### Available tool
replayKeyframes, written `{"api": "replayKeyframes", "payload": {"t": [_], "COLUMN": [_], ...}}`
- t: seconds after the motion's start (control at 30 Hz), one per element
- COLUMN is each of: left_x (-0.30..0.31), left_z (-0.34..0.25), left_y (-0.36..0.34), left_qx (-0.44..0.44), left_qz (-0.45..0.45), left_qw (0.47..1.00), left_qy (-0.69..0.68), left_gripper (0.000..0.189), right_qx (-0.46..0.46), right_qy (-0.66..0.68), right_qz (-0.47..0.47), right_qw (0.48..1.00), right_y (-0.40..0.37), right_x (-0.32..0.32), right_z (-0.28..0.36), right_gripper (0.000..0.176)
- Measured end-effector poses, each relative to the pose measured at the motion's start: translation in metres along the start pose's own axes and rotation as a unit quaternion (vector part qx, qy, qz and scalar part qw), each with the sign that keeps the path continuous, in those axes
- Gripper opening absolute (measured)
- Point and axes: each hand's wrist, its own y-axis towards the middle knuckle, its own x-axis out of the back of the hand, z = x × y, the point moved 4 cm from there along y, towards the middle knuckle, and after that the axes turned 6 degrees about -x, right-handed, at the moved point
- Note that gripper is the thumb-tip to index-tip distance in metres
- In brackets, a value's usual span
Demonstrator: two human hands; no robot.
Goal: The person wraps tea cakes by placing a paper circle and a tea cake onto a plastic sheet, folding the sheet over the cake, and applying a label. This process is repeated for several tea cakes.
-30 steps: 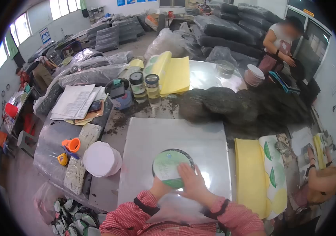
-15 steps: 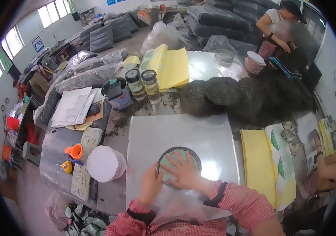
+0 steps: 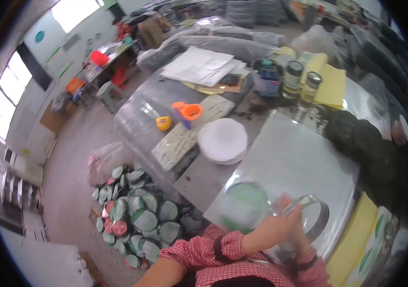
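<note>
A wide metal ring (image 3: 319,217) stands on edge over the shiny metal sheet (image 3: 304,158). My left hand (image 3: 272,233) has its fingers closed at the ring's near-left side. Overlapping it, my right hand (image 3: 300,235) grips the ring's lower left part; some fingertips are smeared by motion. Left of both hands, a round green-and-white disc (image 3: 244,205) is blurred and apart from them, over the sheet's near-left edge. Many similar green-and-white round pieces (image 3: 145,221), a few with red, lie piled on the floor at left.
White bowl-shaped stack (image 3: 223,141), orange tape dispenser (image 3: 188,111), yellow tape measure (image 3: 164,123) and papers (image 3: 199,64) lie left of the sheet. Two jars (image 3: 292,79) stand behind. Dark loose material (image 3: 357,138) and yellow paper (image 3: 357,239) lie right. Another person (image 3: 123,29) is far back.
The view has swung left and down toward the floor pile. My hands have left the disc, which is now outside the ring and blurred; the ring is up in my hands.
</note>
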Motion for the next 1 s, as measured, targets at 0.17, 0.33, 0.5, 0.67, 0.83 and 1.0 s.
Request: {"api": "replayKeyframes", "payload": {"t": [0.17,0.33,0.5,0.67,0.83,1.0], "left_x": [-0.011,0.012,0.048,0.020,0.054,0.036], "left_z": [0.057,0.137,0.153,0.167,0.153,0.165], "left_y": [-0.033,-0.080,-0.085,-0.092,-0.082,-0.084], "left_qx": [0.158,0.162,-0.120,-0.176,-0.157,-0.153], "left_qz": [-0.011,-0.075,0.123,0.071,0.121,0.188], "left_qw": [0.985,0.957,0.981,0.979,0.976,0.967], "left_qy": [-0.072,-0.229,-0.094,-0.068,-0.091,-0.077], "left_gripper": [0.056,0.021,0.032,0.026,0.025,0.033], "right_qx": [-0.079,0.049,0.010,-0.022,-0.026,0.005], "right_qy": [-0.168,-0.302,-0.251,-0.157,-0.133,-0.125], "right_qz": [0.004,-0.093,-0.068,-0.103,-0.105,-0.061], "right_qw": [0.983,0.947,0.966,0.982,0.985,0.990], "right_y": [-0.015,-0.048,-0.081,-0.099,-0.133,-0.142], "right_x": [-0.007,0.048,0.021,0.032,0.057,0.064], "right_z": [0.001,0.007,-0.011,-0.014,0.015,0.039], "right_gripper": [0.028,0.050,0.069,0.043,0.039,0.036]}}
